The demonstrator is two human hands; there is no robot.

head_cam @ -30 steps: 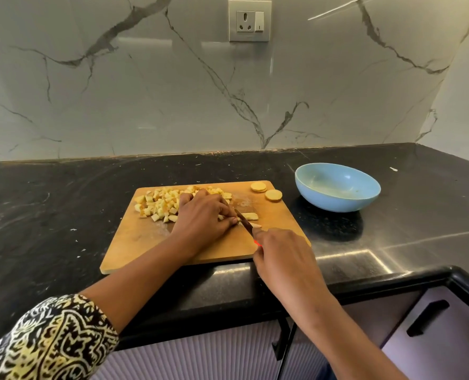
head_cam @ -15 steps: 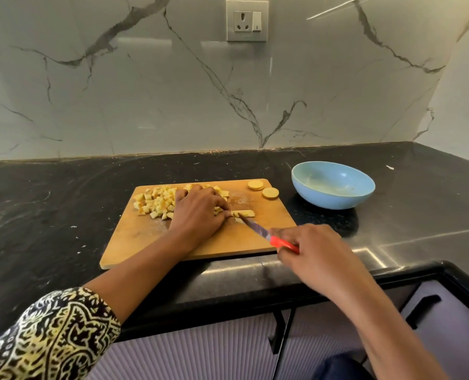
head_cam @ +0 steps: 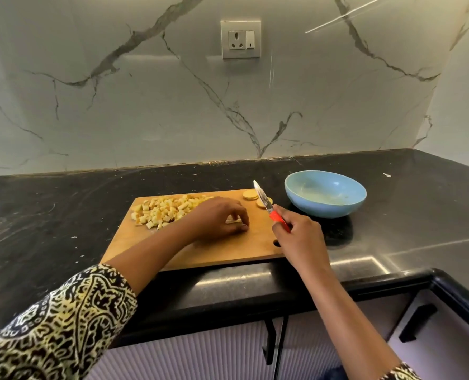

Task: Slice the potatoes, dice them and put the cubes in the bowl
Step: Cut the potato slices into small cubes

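Observation:
A wooden cutting board (head_cam: 214, 250) lies on the black counter. A heap of potato cubes (head_cam: 162, 211) covers its far left part. Two round potato slices (head_cam: 247, 194) lie at its far right corner, one partly behind the blade. My left hand (head_cam: 216, 218) rests on the board's middle, fingers curled over a few potato strips (head_cam: 233, 220). My right hand (head_cam: 300, 237) grips the red handle of a knife (head_cam: 266, 204), its blade lifted and pointing up and away over the slices. The blue bowl (head_cam: 325, 193) stands right of the board, with no cubes in it.
A marble backsplash with a socket (head_cam: 241, 39) rises behind the counter (head_cam: 49, 215). The counter's front edge runs below the board, with cabinet doors and black handles (head_cam: 417, 322) underneath. A side wall closes the right end.
My right hand has lifted the knife off the strips and swung its blade up towards the far right of the board. My left hand has stayed on the potato pieces.

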